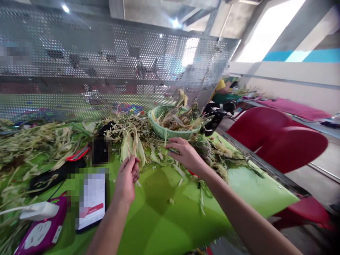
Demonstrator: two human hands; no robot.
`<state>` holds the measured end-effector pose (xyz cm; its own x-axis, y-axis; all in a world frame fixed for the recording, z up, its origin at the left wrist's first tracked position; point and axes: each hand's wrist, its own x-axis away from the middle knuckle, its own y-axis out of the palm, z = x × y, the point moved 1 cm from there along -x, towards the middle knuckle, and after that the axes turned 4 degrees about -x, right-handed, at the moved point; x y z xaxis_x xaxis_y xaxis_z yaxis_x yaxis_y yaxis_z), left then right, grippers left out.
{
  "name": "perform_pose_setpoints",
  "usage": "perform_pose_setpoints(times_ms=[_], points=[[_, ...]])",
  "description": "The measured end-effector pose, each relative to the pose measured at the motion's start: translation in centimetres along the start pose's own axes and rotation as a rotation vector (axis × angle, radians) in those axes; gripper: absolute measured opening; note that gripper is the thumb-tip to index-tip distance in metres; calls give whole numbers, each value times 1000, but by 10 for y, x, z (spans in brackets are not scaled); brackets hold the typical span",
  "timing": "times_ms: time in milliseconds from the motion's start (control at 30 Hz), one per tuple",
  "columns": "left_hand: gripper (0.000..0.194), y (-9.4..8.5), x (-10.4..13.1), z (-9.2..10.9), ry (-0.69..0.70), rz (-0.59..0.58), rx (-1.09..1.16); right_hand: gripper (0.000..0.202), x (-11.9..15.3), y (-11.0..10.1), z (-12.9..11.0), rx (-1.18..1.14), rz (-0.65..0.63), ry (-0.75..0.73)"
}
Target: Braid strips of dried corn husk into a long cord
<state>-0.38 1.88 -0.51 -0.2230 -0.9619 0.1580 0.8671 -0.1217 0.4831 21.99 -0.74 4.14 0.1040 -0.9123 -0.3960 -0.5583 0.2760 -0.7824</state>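
Note:
My left hand [129, 179] pinches the near end of a bunch of pale corn husks [140, 150], whose broad leaves fan out away from me above the green table [159, 226]. To the right, my right hand [183, 154] reaches over husk scraps with its fingers spread and pointing left, near a thin pale strip. A dark object shows by its fingers, too small to name. Just beyond that hand stands a green basket [170, 132] filled with dry husks [183, 118].
A phone [92, 202] and a purple power bank [44, 226] with a white plug lie at the left. Husk piles [45, 141] line the back. Behind rises a perforated metal screen [106, 71]. Red chairs [260, 127] and a seated person [225, 94] are at the right.

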Motion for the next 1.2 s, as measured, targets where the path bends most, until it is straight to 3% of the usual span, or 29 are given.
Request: perform_pose_setpoints(times_ms=[133, 200, 333, 467, 533, 700, 867, 1000, 1100, 1200], points=[[26, 2, 2, 1, 15, -2, -2, 9, 5, 23, 1, 157, -233, 45], [27, 4, 3, 1, 1, -6, 8, 2, 5, 26, 1, 176, -251, 51], [31, 6, 7, 0, -65, 19, 18, 7, -4, 10, 0, 209, -170, 27], [35, 8, 7, -3, -104, 20, 64, 20, -24, -21, 8, 213, -56, 57], [37, 8, 5, -4, -119, 34, 80, 20, -39, -41, 21, 218, 26, 119], [39, 4, -4, -8, -133, -71, 95, 18, -75, -85, 67, 338, 142, 260], [36, 1, -8, -12, -123, -114, 99, 8, -80, -88, 98, 334, 101, 355], [41, 2, -10, -15, -133, -101, 97, 7, -81, -88, 101, 240, 191, 365], [48, 4, -10, -16, -144, -33, 90, 20, -86, -99, 92, 85, 234, 336], [50, 5, -8, -11, -136, 53, 75, 35, -85, -114, 74, -107, 197, 286]])
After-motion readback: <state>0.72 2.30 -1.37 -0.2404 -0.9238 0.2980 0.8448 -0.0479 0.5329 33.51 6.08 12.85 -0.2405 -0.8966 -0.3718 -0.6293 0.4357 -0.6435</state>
